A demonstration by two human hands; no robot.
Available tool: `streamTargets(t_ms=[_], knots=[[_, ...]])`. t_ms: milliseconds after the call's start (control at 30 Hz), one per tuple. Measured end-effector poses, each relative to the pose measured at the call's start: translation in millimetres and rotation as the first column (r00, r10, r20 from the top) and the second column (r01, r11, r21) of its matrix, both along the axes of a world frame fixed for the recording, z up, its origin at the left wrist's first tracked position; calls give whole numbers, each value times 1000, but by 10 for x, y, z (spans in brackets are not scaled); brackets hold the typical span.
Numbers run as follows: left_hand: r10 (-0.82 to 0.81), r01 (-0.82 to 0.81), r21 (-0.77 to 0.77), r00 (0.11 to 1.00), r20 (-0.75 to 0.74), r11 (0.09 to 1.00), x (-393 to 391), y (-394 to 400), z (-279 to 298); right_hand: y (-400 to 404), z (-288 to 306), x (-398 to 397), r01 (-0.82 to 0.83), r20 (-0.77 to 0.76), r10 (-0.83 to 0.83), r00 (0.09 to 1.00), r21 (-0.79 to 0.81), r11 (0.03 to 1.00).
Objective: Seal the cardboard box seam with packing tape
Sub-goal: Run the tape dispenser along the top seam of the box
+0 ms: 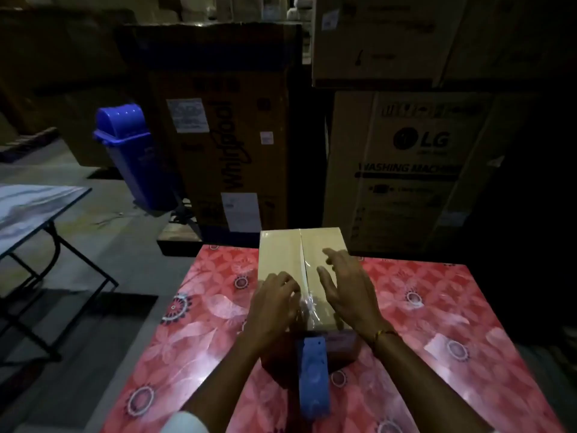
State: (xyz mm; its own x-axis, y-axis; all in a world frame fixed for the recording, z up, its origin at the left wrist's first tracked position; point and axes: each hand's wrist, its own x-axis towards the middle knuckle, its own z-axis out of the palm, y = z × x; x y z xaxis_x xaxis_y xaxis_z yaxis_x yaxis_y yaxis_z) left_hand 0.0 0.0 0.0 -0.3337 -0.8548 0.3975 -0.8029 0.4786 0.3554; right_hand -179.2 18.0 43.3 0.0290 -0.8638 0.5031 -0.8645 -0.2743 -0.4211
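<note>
One box (290,254) sits on the red flowered table (437,307), its seam (302,260) running away between the two hands. Clear tape (307,303) covers the near end of the seam, crinkled just beside the left fingers (285,281), which curl down onto the lid. The left hand (271,304) grips nothing. The right hand (343,285) hovers flat, fingers spread. One blue dispenser (312,373) stands nearer than both hands. Beyond: one blue bin (131,151), two big cartons.
</note>
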Motion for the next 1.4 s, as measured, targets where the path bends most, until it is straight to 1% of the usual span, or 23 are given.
streamTargets(t_ms=[100, 133, 200, 300, 367, 467, 633, 767, 867, 1000, 1167, 1267, 1400], knots=[[-67, 66, 44, 998, 12, 997, 21, 90, -179, 197, -230, -12, -11, 95, 5, 995, 64, 998], [-82, 80, 62, 997, 17, 995, 40, 126, -233, 303, -309, -7, -9, 123, -5, 992, 115, 993], [-106, 104, 76, 994, 18, 992, 95, 145, -354, 464, -476, -16, -2, 177, -25, 984, 150, 989], [-94, 92, 103, 995, 13, 990, 164, 181, -449, 748, -719, -16, -6, 264, -51, 963, 210, 978], [-105, 98, 171, 994, 28, 980, 183, 213, -421, 932, -877, 26, -12, 354, -85, 931, 264, 964], [-138, 107, 249, 984, 109, 963, 191, 218, -346, 1125, -1055, 134, -23, 482, -153, 863, 340, 940], [-155, 57, 315, 943, 296, 947, 144, 99, -281, 1203, -1162, 267, -27, 594, -249, 765, 416, 909], [-178, 47, 373, 929, 326, 927, 139, 63, -247, 1212, -1243, 334, -25, 649, -330, 686, 474, 880], [-183, 46, 386, 928, 325, 921, 152, 63, -258, 1246, -1282, 410, -46, 714, -379, 589, 497, 866], [-189, 51, 413, 935, 300, 909, 141, 53, -231, 1268, -1266, 520, -138, 781, -387, 490, 508, 850], [-166, 30, 446, 949, 268, 894, 65, 5, -176, 1258, -1231, 606, -160, 801, -406, 441, 515, 842], [-120, -12, 422, 952, 283, 906, 20, 24, -214, 1271, -1234, 593, -162, 796, -416, 440, 526, 835], [-98, -23, 390, 952, 288, 921, 13, 22, -269, 1321, -1261, 600, -164, 796, -424, 433, 532, 831]])
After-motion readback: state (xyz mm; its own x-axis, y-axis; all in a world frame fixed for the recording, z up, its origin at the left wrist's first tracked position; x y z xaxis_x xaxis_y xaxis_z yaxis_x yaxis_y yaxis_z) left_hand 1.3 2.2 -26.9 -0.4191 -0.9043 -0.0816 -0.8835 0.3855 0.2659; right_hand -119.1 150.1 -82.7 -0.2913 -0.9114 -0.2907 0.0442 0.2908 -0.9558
